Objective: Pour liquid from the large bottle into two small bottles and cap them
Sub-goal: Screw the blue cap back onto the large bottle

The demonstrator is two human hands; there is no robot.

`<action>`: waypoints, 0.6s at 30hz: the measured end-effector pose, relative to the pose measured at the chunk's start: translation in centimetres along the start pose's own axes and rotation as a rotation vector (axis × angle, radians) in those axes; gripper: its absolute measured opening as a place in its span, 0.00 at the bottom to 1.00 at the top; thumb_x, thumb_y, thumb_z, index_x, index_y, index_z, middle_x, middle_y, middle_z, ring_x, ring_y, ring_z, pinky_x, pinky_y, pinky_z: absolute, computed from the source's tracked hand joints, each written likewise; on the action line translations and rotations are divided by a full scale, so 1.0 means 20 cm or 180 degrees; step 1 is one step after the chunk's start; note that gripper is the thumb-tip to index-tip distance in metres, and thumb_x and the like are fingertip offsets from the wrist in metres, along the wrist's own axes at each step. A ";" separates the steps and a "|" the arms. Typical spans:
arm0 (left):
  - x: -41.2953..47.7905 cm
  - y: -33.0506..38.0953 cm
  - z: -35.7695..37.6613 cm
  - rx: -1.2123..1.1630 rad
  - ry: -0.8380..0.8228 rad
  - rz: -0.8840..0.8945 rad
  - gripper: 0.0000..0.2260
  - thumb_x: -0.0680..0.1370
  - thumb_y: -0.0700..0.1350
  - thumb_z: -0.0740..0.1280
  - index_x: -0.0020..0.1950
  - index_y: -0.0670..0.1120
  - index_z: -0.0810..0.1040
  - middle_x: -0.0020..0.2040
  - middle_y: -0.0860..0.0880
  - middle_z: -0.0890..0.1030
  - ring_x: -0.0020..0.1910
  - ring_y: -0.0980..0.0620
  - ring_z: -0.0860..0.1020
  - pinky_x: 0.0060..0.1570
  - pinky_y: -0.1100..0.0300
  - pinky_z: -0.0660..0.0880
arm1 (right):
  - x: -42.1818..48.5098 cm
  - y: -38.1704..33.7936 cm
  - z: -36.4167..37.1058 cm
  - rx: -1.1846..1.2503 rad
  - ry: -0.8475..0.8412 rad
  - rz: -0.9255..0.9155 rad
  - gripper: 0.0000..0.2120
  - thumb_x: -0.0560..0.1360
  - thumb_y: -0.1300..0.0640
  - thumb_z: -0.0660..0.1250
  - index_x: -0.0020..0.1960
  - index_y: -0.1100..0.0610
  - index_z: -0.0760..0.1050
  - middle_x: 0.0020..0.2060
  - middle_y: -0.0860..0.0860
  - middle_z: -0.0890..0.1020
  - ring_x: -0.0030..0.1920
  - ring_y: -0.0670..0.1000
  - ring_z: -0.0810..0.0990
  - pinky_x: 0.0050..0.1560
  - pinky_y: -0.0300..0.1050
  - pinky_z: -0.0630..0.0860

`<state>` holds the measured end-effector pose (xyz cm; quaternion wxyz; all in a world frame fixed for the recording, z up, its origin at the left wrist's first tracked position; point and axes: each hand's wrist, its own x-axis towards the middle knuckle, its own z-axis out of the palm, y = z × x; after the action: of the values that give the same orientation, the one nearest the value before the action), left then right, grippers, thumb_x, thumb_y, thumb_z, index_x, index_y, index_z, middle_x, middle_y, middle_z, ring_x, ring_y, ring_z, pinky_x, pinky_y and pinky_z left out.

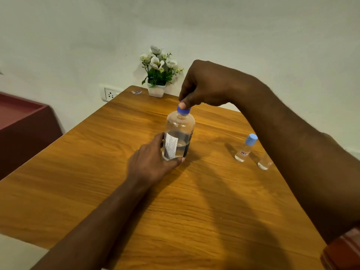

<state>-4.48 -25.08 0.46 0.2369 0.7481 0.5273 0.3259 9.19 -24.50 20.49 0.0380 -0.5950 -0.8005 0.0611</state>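
Large bottle, capped, roughly half full of clear liquid.

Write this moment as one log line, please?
left hand: holds large bottle base | right hand: grips blue cap | small bottles: standing on table

Large bottle mid-table — small bottles right.

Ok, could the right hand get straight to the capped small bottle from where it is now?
Probably yes. The right hand is pinching the blue cap of the large bottle, so it must let go first. The capped small bottle stands apart on bare table, below the right forearm, with nothing between.
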 end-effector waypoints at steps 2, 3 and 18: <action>0.00 0.00 0.00 0.0022 -0.0006 -0.0018 0.38 0.65 0.66 0.72 0.70 0.56 0.63 0.64 0.54 0.77 0.60 0.51 0.77 0.51 0.49 0.78 | 0.01 0.00 0.01 -0.0060 0.0077 0.0086 0.13 0.72 0.50 0.73 0.49 0.60 0.82 0.38 0.50 0.83 0.36 0.46 0.79 0.34 0.37 0.71; 0.01 0.00 0.00 0.0031 -0.0010 -0.0027 0.38 0.66 0.66 0.72 0.70 0.56 0.63 0.64 0.54 0.77 0.60 0.51 0.77 0.51 0.49 0.78 | 0.02 0.00 0.02 -0.0115 0.0129 0.0133 0.14 0.71 0.48 0.73 0.46 0.59 0.81 0.34 0.49 0.81 0.35 0.46 0.78 0.34 0.38 0.72; 0.01 0.00 0.01 0.0096 -0.0053 -0.0074 0.39 0.67 0.67 0.71 0.72 0.56 0.61 0.66 0.54 0.76 0.61 0.51 0.76 0.52 0.49 0.77 | 0.01 -0.01 0.12 -0.0390 0.0826 0.0548 0.25 0.69 0.35 0.69 0.40 0.56 0.66 0.35 0.50 0.70 0.40 0.51 0.73 0.39 0.45 0.67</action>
<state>-4.33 -24.94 0.34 0.2337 0.7481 0.5388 0.3088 8.55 -24.45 18.21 0.0994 -0.6655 -0.7372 -0.0621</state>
